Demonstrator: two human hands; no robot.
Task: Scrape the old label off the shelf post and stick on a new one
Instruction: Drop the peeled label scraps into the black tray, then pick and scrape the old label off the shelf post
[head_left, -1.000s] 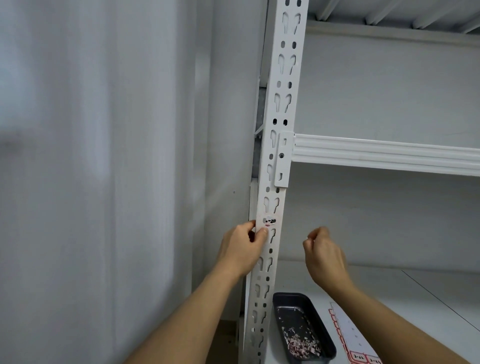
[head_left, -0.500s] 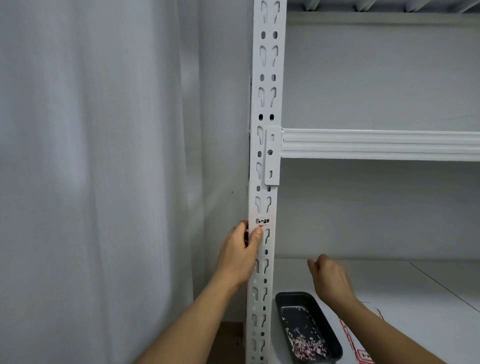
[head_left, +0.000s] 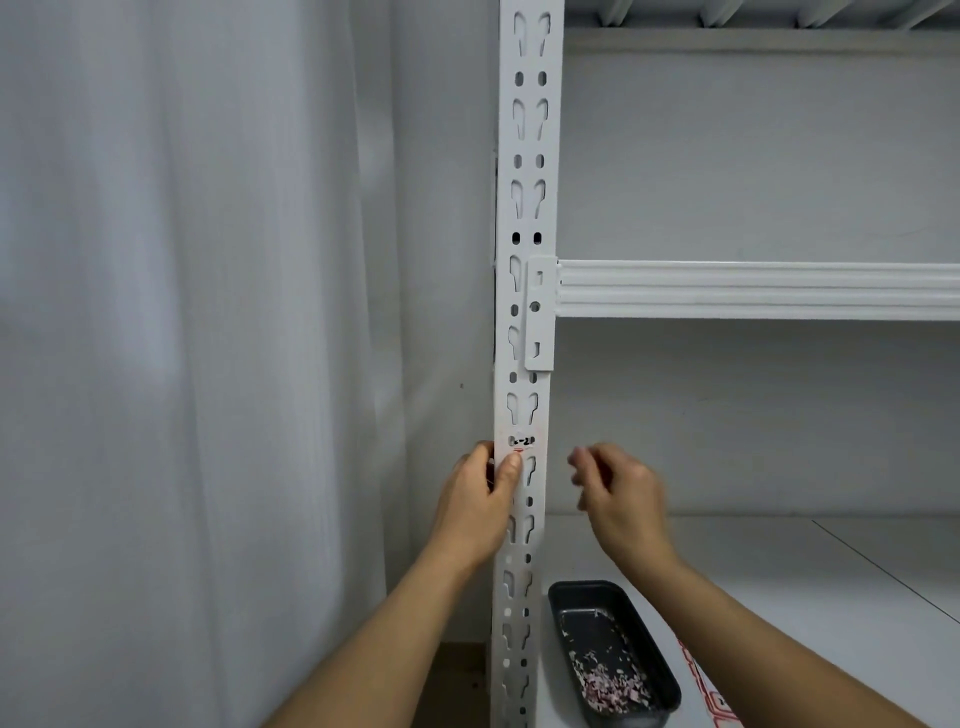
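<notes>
I see the shelf post (head_left: 525, 208) standing upright, a white metal upright punched with paired keyhole slots and round holes down its face, a horizontal beam clipped to it partway up. The old label (head_left: 522, 442) sits on its front face below that bracket: a small torn white remnant with black characters and a red edge at the bottom, partly scraped away, lying over two round holes.

A storeroom, by the look — white slotted metal shelving (head_left: 527, 208) against bare grey walls (head_left: 753, 156).
</notes>
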